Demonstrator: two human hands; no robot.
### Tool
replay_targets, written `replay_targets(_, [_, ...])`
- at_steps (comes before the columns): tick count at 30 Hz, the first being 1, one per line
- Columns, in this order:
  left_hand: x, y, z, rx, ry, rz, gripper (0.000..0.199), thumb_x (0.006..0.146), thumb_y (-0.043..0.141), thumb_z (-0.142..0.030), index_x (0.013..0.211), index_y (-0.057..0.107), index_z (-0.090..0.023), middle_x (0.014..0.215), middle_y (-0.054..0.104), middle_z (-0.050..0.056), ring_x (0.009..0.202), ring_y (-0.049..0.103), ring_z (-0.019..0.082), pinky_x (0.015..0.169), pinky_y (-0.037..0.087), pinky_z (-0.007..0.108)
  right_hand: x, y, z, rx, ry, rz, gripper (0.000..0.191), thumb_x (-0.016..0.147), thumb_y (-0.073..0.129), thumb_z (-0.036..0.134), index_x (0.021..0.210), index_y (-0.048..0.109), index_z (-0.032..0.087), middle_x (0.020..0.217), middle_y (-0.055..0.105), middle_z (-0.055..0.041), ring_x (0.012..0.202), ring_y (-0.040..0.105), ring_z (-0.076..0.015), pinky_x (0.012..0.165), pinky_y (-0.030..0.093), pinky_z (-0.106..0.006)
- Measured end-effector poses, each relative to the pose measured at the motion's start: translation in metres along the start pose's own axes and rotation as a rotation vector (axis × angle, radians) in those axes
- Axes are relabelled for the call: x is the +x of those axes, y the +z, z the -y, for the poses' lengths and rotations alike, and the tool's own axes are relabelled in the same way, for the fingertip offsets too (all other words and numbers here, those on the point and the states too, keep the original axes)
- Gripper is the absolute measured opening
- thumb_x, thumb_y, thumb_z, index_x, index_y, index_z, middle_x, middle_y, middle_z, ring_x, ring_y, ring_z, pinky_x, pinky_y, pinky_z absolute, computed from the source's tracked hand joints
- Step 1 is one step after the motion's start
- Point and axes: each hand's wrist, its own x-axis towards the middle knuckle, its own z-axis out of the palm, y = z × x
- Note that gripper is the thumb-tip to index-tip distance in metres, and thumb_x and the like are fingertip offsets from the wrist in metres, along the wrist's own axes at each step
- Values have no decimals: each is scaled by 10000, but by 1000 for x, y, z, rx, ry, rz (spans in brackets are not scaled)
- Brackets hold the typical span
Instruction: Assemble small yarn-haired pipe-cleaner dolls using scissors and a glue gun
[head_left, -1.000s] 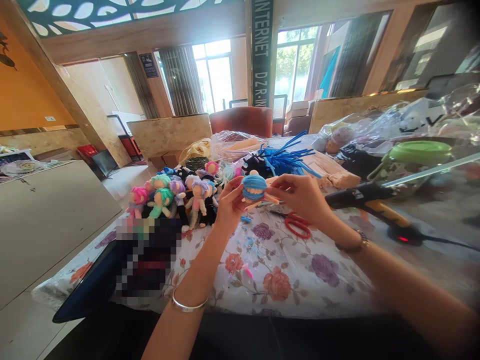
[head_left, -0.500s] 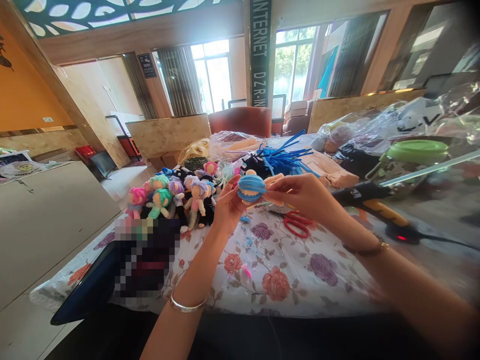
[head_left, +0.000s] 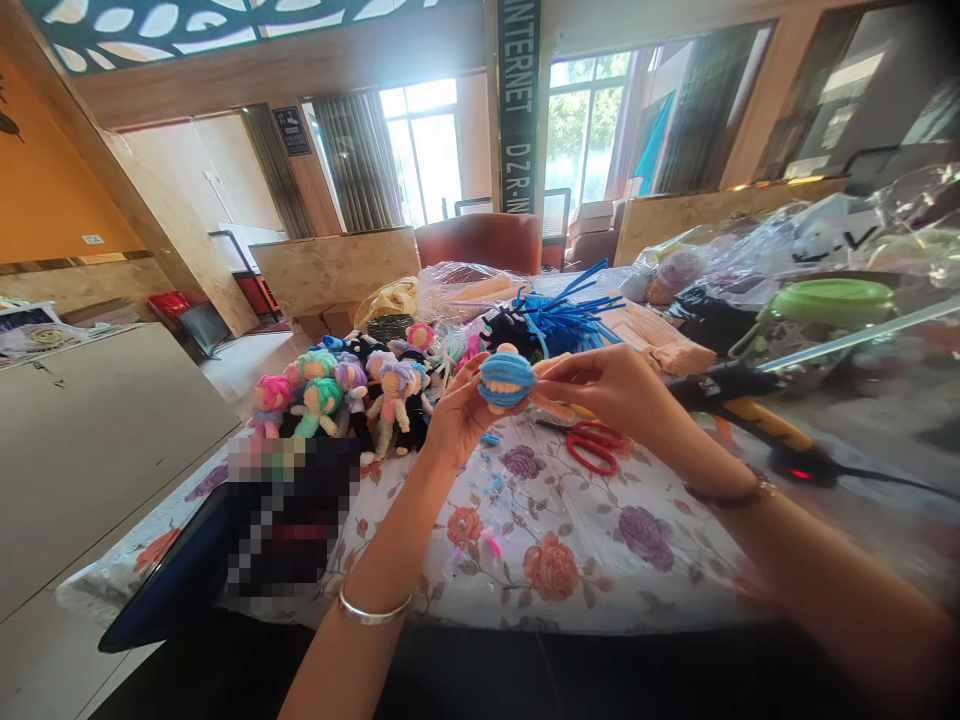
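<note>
Above the table, a small fuzzy doll (head_left: 506, 368) with a cream head and blue strands wrapped around it is held between both hands. My left hand (head_left: 453, 425) grips its head from the left, fingers closed. On the right side, my right hand (head_left: 611, 390) has its fingers pinched together at the edge of the blue strands; the exact fingertip contact is partly hidden. A cream limb of the doll shows below the right fingers. Red-handled scissors (head_left: 592, 450) lie on the table under my right hand. Small blue scraps (head_left: 495, 490) are scattered below the doll.
Several yarn-like dolls (head_left: 322, 400) with coloured hair crowd the left. Behind the hands lie a bundle of blue fuzzy stems (head_left: 574, 318) and cream stems (head_left: 656, 340). A black-and-yellow tool (head_left: 772, 425) with a red light and cable is at right, near a green lid (head_left: 832, 300).
My right fingers have come in closer to the doll's head, and the blue strand that was stretched between them now lies against it. The head has shifted slightly to the right.
</note>
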Motion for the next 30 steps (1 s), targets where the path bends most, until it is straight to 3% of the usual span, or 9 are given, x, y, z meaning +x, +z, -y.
replay_targets(9, [0, 0, 0, -7, -34, -7, 284, 853, 434, -96, 1103, 555, -154, 864, 689, 47, 746, 687, 171, 837, 555, 448, 1, -2, 3, 26, 106, 53, 228, 680, 733, 396, 769, 762, 188, 841, 732, -55, 728, 658, -184, 662, 524, -294])
replay_targets(15, [1, -2, 0, 16, -42, -24, 332, 840, 454, -89, 1155, 533, -163, 849, 679, 33, 704, 675, 147, 840, 555, 438, 3, -3, -4, 31, 87, 30, 237, 658, 745, 405, 711, 747, 174, 812, 727, -64, 687, 648, -179, 607, 512, -286])
replay_targets(30, [1, -1, 0, -7, -43, -13, 323, 847, 437, -93, 1148, 532, -159, 865, 684, 44, 744, 685, 165, 844, 552, 452, 2, -4, -1, 42, 80, 43, 202, 676, 738, 381, 733, 750, 188, 827, 731, -51, 713, 654, -176, 661, 518, -288])
